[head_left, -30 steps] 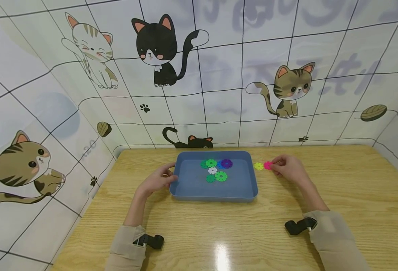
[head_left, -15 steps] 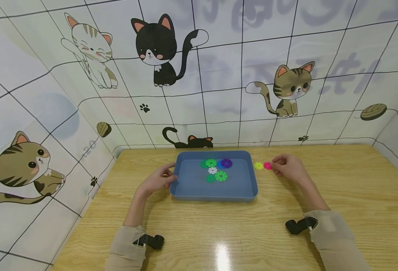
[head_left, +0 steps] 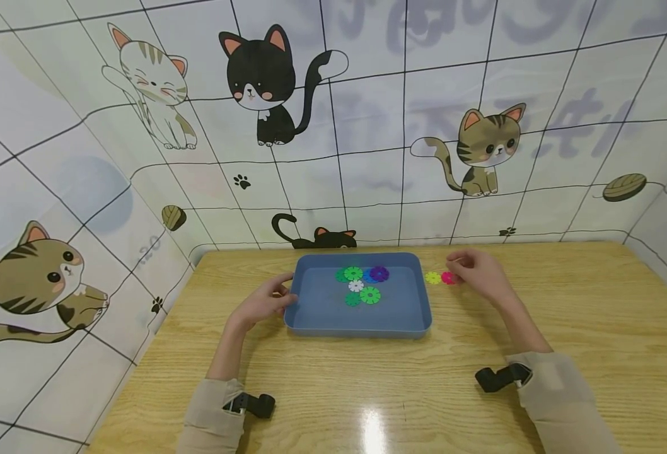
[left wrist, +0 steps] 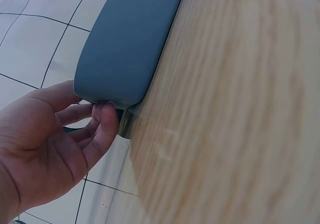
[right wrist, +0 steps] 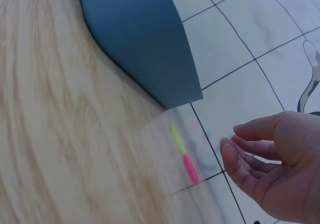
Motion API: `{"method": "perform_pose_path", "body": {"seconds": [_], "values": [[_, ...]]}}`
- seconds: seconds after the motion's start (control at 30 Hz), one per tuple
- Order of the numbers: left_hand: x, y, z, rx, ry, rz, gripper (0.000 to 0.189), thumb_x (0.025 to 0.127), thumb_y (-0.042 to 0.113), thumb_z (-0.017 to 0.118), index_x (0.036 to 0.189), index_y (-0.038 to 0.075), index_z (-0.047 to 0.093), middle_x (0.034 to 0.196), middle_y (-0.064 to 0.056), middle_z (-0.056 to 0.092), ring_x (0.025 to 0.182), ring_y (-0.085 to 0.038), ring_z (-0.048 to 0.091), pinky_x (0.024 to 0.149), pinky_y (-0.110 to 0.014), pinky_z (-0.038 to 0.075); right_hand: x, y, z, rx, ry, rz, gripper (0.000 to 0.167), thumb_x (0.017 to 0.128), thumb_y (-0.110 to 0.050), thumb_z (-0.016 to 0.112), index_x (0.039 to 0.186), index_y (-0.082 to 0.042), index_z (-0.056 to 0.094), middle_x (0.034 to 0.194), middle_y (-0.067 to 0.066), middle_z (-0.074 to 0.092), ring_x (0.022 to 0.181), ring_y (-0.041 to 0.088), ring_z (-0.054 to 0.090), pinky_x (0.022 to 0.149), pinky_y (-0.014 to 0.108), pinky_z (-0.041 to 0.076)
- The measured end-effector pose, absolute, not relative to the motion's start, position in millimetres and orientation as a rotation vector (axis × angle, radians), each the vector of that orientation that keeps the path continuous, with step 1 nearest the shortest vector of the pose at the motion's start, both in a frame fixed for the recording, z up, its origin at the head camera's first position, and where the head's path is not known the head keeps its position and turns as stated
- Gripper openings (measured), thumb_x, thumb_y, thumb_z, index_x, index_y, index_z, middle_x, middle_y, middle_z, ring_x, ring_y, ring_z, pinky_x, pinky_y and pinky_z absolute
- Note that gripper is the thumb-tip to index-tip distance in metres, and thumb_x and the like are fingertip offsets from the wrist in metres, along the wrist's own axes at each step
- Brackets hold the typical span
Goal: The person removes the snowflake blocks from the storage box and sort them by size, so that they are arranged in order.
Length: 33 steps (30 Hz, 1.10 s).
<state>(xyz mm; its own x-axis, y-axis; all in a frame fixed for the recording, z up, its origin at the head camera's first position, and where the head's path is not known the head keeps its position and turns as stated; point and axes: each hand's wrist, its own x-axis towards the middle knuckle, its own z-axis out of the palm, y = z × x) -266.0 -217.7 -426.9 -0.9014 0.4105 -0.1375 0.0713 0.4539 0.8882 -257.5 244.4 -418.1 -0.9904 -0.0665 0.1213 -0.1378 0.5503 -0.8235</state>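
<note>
A shallow blue tray [head_left: 362,321] holds several notched plastic discs, among them a bright green disc [head_left: 370,295], a white disc [head_left: 356,286] and a purple disc [head_left: 380,273]. My left hand [head_left: 265,302] holds the tray's left side, its thumb and fingers at the wall. To the tray's right, a yellow disc [head_left: 433,278] and a pink disc [head_left: 448,278] lie side by side on the table. Just above the pink disc is my right hand [head_left: 481,274], fingers loosely curled with nothing between them. The right wrist view shows the hand [right wrist: 280,164] apart from both discs.
The wooden table [head_left: 333,384] runs back to a tiled wall covering [head_left: 367,176] printed with cartoon cats. Each forearm wears a black wrist camera, the left camera [head_left: 256,405] and the right camera [head_left: 498,378].
My right hand has let go of the pink disc and risen slightly up and to the left. The left hand, tray and discs stay where they were.
</note>
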Motion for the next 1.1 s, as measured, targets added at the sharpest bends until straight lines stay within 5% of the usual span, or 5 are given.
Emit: {"method": "perform_pose_path", "body": {"seconds": [0.6,0.87,1.1], "values": [[-265.6,-219.0,-424.7,0.411,2.361,1.433,0.066,0.103,0.012,0.059,0.157,-0.004,0.024,0.101,-0.014,0.053,0.073,-0.025,0.054,0.071,-0.038,0.048,-255.9,202.6,-405.4,0.438,-2.619,1.454,0.024,0.099,-0.01,0.065,0.116,0.008,0.065,0.097,0.024,0.069,0.079,0.038,0.068,0.068,0.043,0.058],[-267.5,-218.7,-425.6,0.424,2.36,1.437,0.066,0.103,0.012,0.059,0.157,-0.005,0.024,0.1,-0.014,0.053,0.073,-0.024,0.054,0.071,-0.038,0.049,-253.8,179.8,-405.6,0.544,-2.647,1.348,0.02,0.097,-0.008,0.067,0.113,0.003,0.068,0.095,0.011,0.069,0.083,0.022,0.065,0.07,0.029,0.054],[-266.2,-218.1,-425.5,0.42,2.353,1.445,0.067,0.103,0.012,0.059,0.157,-0.006,0.024,0.101,-0.015,0.054,0.073,-0.019,0.055,0.072,-0.04,0.05,-249.7,155.3,-405.4,0.64,-2.628,1.353,0.019,0.095,-0.006,0.069,0.111,0.005,0.068,0.092,0.007,0.069,0.082,0.02,0.064,0.073,0.029,0.053]]}}
